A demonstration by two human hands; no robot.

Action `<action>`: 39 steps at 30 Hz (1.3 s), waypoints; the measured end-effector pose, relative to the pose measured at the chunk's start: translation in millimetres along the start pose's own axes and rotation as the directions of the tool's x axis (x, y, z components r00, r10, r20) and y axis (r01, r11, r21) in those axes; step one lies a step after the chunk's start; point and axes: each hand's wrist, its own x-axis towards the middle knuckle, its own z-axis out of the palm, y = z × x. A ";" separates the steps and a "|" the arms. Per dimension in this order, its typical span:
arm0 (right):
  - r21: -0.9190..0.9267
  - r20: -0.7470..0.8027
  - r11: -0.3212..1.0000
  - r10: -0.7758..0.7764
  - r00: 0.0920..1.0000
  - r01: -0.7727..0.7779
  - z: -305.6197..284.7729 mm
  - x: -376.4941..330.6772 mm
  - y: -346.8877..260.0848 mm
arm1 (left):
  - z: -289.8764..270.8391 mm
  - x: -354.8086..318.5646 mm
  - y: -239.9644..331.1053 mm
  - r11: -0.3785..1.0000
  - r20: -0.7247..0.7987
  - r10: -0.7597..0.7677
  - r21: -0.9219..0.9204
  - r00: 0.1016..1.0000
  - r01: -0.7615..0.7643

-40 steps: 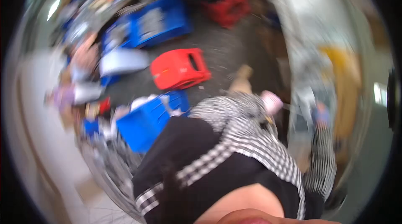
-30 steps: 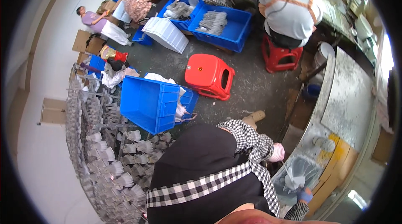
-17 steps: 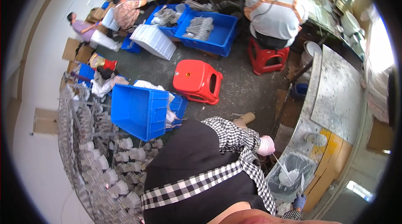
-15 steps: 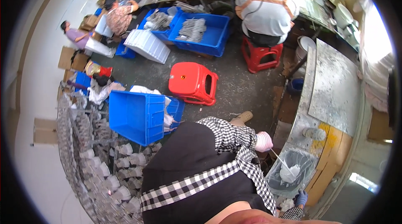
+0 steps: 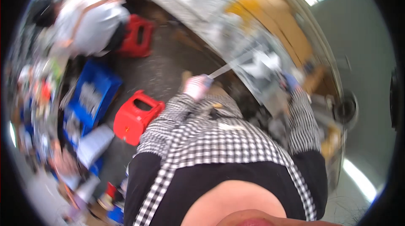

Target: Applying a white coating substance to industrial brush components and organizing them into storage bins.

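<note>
My left hand (image 5: 197, 86), in a pink-and-white striped glove, is closed around the end of a thin pale rod (image 5: 225, 68). The rod slants up to the right, over a grey tray (image 5: 258, 84) on the bench. At its far side a white lumpy thing (image 5: 266, 62) shows over the tray; blur hides what it is and whether the rod joins it. My right hand (image 5: 291, 82), in a bluish glove, is at the tray's right side, close to the white thing. Its fingers are smeared, so any grip is hidden.
Cardboard (image 5: 276, 23) with yellow stains lies along the bench behind the tray. A red stool (image 5: 133, 118) stands on the floor to my left. Farther off, a person in white (image 5: 90, 19) sits on another red stool (image 5: 139, 36), near a blue crate (image 5: 95, 93).
The view has swung toward the bench, and the tray now appears higher and nearer the middle. My right arm has come fully into sight. My left hand still holds the rod.
</note>
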 end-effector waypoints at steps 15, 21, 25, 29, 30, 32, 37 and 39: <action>0.297 0.241 0.924 0.173 0.955 -0.242 38.3 -68.4 39.2 | 43.9 11.1 10.4 0.973 0.148 0.138 0.167 0.979 -0.162; 0.387 0.225 0.882 0.193 0.955 -0.269 33.0 -76.8 47.2 | 56.1 44.8 6.0 0.931 0.197 0.131 0.314 0.972 -0.189; 0.214 0.098 0.964 0.139 0.985 -0.157 33.0 -96.7 43.3 | 58.2 65.9 -8.3 0.897 0.189 0.161 0.382 0.969 -0.223; -0.683 -0.172 0.724 -0.033 0.985 -0.095 18.6 -101.3 85.5 | 52.5 76.8 0.5 0.876 0.205 0.220 0.388 0.954 -0.286; -0.843 -0.244 0.526 -0.186 0.952 -0.113 20.8 -108.0 99.6 | 50.8 78.6 -0.4 0.876 0.186 0.244 0.379 0.952 -0.299; -0.946 -0.262 0.267 -0.296 0.919 -0.184 21.7 -123.6 116.4 | 47.6 78.7 -4.8 0.878 0.168 0.272 0.360 0.948 -0.316; -0.960 -0.254 0.189 -0.281 0.925 -0.206 -5.3 -132.4 170.3 | 46.5 81.9 -2.2 0.885 0.165 0.297 0.321 0.940 -0.336; -0.969 -0.222 0.168 -0.269 0.937 -0.182 -9.4 -135.7 181.9 | 45.6 80.0 -1.3 0.887 0.175 0.284 0.326 0.943 -0.328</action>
